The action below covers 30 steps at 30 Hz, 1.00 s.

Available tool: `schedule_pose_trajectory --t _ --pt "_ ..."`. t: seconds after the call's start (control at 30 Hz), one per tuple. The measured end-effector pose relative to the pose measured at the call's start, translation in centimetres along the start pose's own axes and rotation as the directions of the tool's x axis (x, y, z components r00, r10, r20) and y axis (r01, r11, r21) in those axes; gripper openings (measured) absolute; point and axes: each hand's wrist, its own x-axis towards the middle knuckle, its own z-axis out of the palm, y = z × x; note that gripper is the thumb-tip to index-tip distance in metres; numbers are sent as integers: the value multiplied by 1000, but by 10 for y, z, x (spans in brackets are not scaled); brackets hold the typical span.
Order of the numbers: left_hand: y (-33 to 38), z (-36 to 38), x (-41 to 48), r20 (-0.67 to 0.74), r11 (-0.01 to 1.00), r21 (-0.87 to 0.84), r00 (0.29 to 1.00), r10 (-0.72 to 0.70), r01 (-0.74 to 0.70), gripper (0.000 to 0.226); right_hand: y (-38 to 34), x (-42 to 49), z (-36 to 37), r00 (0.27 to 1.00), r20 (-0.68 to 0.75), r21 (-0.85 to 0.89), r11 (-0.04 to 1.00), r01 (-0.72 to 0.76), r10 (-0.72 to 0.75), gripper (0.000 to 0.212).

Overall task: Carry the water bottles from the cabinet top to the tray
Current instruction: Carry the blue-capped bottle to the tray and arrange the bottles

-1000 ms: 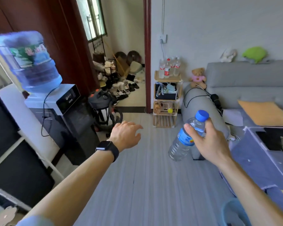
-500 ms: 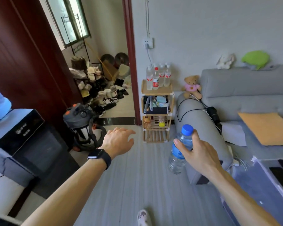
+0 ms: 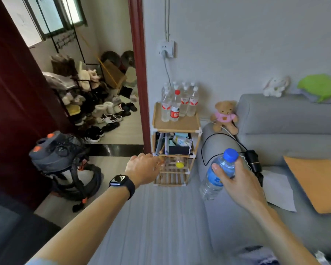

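Now: right hand [image 3: 241,180] grips 1 bottle [image 3: 217,175]; left hand [image 3: 141,169] empty.

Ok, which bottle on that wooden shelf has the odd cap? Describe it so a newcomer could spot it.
Find the grey sofa and the small wooden shelf unit standing against its arm, by the doorway. A cluster of clear water bottles stands on its top tray. The red-capped bottle is in the front row: the only red cap among white ones, with a mostly red label.
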Motion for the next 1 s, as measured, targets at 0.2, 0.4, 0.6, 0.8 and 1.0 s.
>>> schedule_pose_trajectory --t 0.2,0.4,0.6,0.8,1.0 --pt "-34 -1 124 26 995 13 995 -96 96 37 4 144 36 992 115 3 999 50 -50 55" --pt "-49 -47 240 -91 981 -3 977 -193 194 37 2 285 47 983 153 72 993 92 -102 66" --pt "-53 -51 320 -108 991 -84 988 -109 100 37 1 387 76 979 143 158 980 122 -145 56" --pt "-82 -69 428 -287 999 -45 958 11 -25 32 15 451 129 966 257 174 982 -79 32 60" --pt "-77 -94 537 -266 991 -25 956 120 -131 37 16 500 166 951 265 262 938 -229 158 50"
